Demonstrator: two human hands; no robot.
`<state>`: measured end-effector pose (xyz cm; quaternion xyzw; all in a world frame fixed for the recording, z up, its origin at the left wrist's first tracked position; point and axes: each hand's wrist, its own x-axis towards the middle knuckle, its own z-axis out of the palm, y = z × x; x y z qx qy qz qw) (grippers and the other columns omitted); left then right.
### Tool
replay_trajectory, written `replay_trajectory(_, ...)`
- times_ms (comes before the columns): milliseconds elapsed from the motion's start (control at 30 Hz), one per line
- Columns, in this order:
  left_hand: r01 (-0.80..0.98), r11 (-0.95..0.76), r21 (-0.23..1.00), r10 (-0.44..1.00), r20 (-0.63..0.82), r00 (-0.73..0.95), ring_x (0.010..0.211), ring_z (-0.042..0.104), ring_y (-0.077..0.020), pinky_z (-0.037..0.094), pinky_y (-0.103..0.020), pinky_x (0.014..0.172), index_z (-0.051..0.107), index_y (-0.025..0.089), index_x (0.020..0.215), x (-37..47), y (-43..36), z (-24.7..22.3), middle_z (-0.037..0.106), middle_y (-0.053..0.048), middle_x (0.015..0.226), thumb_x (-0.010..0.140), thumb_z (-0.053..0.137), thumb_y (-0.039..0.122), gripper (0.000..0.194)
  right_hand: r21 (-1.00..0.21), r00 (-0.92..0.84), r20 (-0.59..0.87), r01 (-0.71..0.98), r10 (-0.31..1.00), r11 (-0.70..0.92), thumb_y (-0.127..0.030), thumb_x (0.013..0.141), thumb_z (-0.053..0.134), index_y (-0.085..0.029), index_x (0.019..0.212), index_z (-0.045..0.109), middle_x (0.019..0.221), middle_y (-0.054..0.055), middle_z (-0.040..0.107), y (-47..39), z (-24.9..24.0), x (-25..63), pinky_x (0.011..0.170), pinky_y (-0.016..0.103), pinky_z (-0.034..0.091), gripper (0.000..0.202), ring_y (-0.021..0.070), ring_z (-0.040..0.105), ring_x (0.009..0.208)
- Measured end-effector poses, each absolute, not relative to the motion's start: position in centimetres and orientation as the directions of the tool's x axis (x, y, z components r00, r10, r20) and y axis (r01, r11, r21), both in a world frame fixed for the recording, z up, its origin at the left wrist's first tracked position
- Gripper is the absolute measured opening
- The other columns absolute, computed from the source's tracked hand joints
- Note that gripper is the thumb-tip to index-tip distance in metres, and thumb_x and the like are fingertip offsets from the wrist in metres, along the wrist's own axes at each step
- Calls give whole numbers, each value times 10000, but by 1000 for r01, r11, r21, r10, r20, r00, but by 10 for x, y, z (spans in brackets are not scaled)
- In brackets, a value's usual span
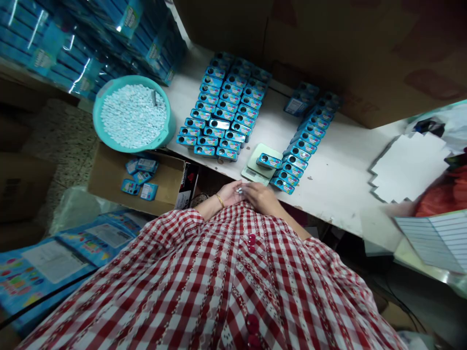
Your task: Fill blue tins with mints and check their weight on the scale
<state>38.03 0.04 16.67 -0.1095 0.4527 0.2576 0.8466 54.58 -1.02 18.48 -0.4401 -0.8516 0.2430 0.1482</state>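
Note:
My left hand (228,194) is cupped palm up at the table's front edge. A few small white candies (239,190) lie in its palm. My right hand (261,198) curls over them, its fingers bent together at the left palm; whatever is between its fingertips is hidden. Just beyond my hands, a pale kitchen scale (251,174) carries one blue tin (269,161) with a dark round opening on top. A row of similar tins (297,153) runs back to the right of the scale. Several more rows of tins (222,113) stand to its left.
A turquoise bucket (170,127) full of white candies, with a scoop handle (153,97), stands on the left. Below it, a cardboard box (166,187) holds several tins. Wrapped blue packs (146,39) and a large carton (328,43) stand behind. White cards (410,167) lie right.

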Motion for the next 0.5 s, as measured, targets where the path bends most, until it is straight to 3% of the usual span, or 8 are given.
replay_trajectory(133, -494, 869, 26, 305, -815, 494, 541, 577, -119, 487, -274, 658, 629, 77, 865, 386, -2, 167, 622, -49, 623, 947, 352, 270, 347, -546, -649, -133, 679, 749, 491, -205, 898, 457, -168, 1085, 631, 1087, 114, 611, -19, 181, 524, 820, 330, 491, 258, 197, 564, 951)
replay_trajectory(333, -485, 874, 0, 285, -810, 512, 570, 596, -126, 490, -270, 662, 624, 69, 836, 387, -3, 167, 622, -57, 627, 948, 366, 285, 355, -629, -715, -122, 592, 689, 503, -170, 891, 463, -150, 1066, 616, 1079, 110, 603, -17, 175, 530, 809, 312, 482, 233, 187, 562, 967)
replay_trajectory(500, -468, 883, 31, 288, -823, 490, 527, 570, -106, 471, -239, 613, 600, 91, 759, 388, -3, 169, 599, -40, 587, 952, 351, 255, 355, -573, -665, -177, 669, 725, 474, -162, 881, 469, -133, 1060, 606, 1035, 115, 604, -19, 173, 530, 758, 301, 479, 227, 188, 572, 912)
